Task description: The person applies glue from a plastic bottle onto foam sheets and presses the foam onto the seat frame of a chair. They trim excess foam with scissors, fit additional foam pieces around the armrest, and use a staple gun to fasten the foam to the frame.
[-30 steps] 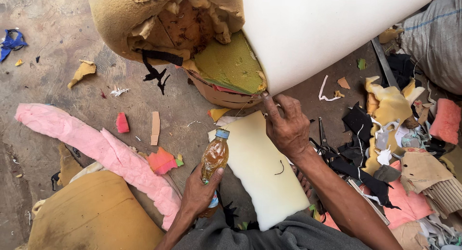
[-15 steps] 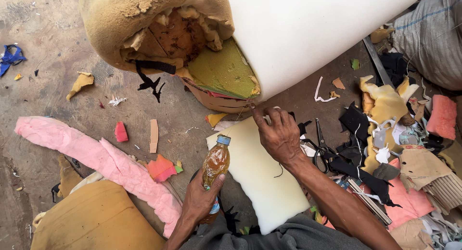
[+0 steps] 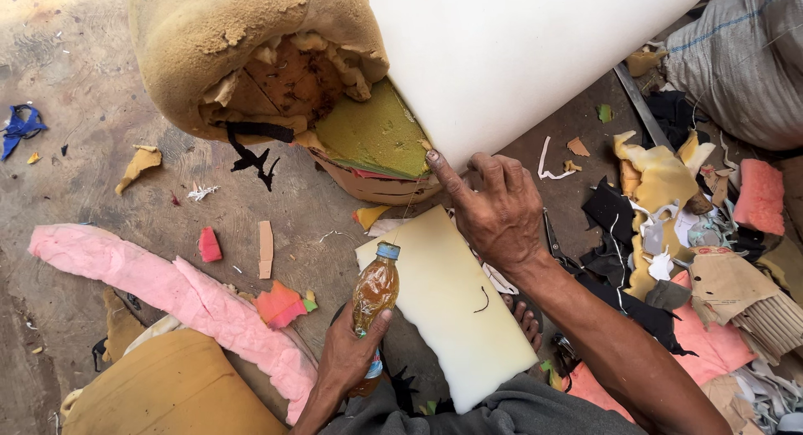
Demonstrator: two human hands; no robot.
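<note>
My left hand (image 3: 351,351) grips a small plastic bottle (image 3: 374,294) of amber liquid with a blue cap, held upright low in the middle. My right hand (image 3: 495,209) rests with spread fingers on the lower edge of a large white foam sheet (image 3: 519,50), its forefinger touching the corner where the sheet meets a worn tan cushion frame (image 3: 242,58) with torn padding and a green-yellow foam layer (image 3: 372,134). A cream foam slab (image 3: 456,305) lies flat on the ground under my right wrist.
A long pink foam strip (image 3: 167,289) lies at the left, beside a tan cushion (image 3: 167,389). Small foam scraps dot the concrete floor (image 3: 75,150). A heap of black, yellow and pink offcuts (image 3: 669,234) and a grey sack (image 3: 744,58) fill the right side.
My right hand has slid slightly up and left along the white sheet's edge. The bottle in my left hand stays upright. The view has shifted a little.
</note>
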